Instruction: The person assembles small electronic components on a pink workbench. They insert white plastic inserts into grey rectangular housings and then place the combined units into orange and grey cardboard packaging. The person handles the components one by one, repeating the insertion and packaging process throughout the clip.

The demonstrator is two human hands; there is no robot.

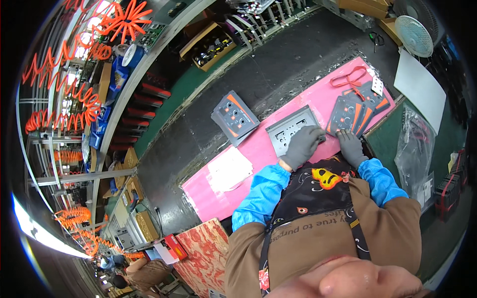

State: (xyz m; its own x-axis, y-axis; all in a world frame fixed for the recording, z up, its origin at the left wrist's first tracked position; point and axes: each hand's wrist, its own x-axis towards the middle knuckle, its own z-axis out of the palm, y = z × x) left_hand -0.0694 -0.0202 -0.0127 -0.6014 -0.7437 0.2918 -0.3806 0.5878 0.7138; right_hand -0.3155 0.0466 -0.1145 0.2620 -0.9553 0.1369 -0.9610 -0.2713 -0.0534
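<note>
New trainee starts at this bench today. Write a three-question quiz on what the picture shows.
1. True or false: both hands wear grey gloves.
2. What does the left hand rest on? A) an orange coiled hose B) a grey metal plate with cut-outs C) a white fan
3. What colour is the mat under the work?

Key
1. True.
2. B: the grey plate; the right hand touches the fanned grey-and-orange panels.
3. Pink, the pink mat.

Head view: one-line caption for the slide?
Gloved left hand rests on a grey cut-out panel on a pink mat; right hand touches orange-grey panels.
</note>
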